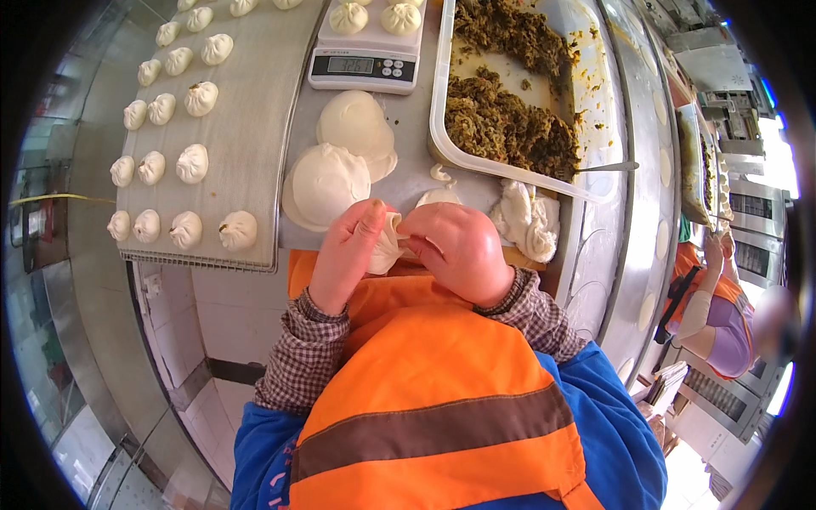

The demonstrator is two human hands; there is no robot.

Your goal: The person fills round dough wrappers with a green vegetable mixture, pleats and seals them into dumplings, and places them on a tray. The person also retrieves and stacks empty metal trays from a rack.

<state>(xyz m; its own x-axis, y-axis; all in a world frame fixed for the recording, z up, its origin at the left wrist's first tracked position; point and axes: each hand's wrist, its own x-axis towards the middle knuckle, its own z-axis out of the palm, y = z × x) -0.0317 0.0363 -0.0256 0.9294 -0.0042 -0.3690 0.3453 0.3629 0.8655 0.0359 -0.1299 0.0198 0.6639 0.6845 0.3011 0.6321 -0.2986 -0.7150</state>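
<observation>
Close in front of my apron, both hands are on one bun [385, 250] of pale pleated dough. My left hand [351, 245] cups it from the left, thumb up by the rim. The fingers of my right hand [456, 245] pinch the dough's upper edge; what is inside the bun is hidden. Beyond my left hand lie stacked round dough wrappers [328, 182], and another wrapper [438, 196] shows partly behind my right hand. A plastic tub [440, 131] of dark chopped filling [510, 118] stands past my right hand, with a utensil handle [609, 167] over its rim.
Rows of pleated buns [192, 164] sit on a mesh-lined tray [248, 127] at the left. A digital scale [363, 70] carries several buns. A crumpled white cloth [528, 220] lies beside the tub. Wrappers ride a metal conveyor [637, 255] at right; beyond it works another person [714, 312].
</observation>
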